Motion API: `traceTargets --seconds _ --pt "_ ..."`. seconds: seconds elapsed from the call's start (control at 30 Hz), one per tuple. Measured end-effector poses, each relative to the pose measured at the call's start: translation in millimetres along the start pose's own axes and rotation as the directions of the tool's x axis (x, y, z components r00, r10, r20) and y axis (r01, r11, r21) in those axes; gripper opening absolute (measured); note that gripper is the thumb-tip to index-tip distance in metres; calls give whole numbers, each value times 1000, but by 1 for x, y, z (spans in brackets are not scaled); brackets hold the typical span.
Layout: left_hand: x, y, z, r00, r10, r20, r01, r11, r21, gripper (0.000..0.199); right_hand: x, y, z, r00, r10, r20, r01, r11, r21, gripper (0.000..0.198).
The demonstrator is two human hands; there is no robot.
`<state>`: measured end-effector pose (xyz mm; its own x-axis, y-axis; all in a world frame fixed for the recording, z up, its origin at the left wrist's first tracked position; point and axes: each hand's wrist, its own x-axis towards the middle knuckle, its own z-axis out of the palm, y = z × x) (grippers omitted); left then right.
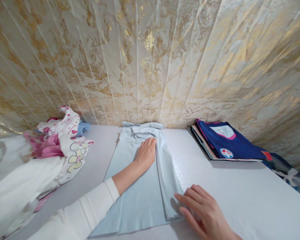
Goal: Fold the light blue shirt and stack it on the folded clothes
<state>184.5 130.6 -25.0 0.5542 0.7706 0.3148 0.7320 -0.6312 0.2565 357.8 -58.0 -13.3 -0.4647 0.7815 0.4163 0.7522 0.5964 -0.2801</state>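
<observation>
A light blue shirt (137, 203) lies flat on the white table, its collar end toward the wall. Its right side is folded inward as a long strip running from top to bottom. My left hand (146, 154) reaches over the cloth, fingers curled together at the inner edge of that strip, just below the collar; the fingertips are partly hidden. By the lower right corner of the shirt is my right hand (202, 210). Its fingers are stretched out and apart, with the tips at the edge of the fold and nothing held.
A loose heap of clothes (52, 160), white and pink with some prints, fills the left side. Folded garments are stacked at the right, a navy one (227, 138) on top. Behind the table (240, 193) hangs a gold-patterned curtain (150, 66). Dark blue fabric (287, 173) lies beyond the right edge.
</observation>
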Motion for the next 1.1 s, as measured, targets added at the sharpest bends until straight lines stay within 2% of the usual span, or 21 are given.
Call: traceTargets --seconds 0.1,0.2,0.27,0.43,0.6,0.83,1.1 --pt "-17 21 -14 984 166 59 -163 985 -52 31 -1 10 -9 993 113 30 -116 990 85 23" --pt "-31 36 -19 923 359 141 -344 931 -121 17 -2 14 -20 953 222 206 -263 944 199 20" --pt "-34 38 -16 897 411 165 -392 910 -135 18 -4 12 -26 922 242 302 -318 919 235 23" --pt "-30 24 1 910 378 168 -363 925 -113 30 -5 -1 -30 889 235 394 -341 912 227 32" --pt "-33 18 11 912 369 176 -355 929 -108 38 -4 2 -28 884 274 379 -364 912 190 23" --pt "-31 16 13 911 378 167 -362 924 -121 39 -10 16 -32 809 374 453 -527 803 278 10" --pt "-32 17 13 913 377 157 -361 925 -118 40 -9 13 -32 830 387 401 -509 821 261 15"
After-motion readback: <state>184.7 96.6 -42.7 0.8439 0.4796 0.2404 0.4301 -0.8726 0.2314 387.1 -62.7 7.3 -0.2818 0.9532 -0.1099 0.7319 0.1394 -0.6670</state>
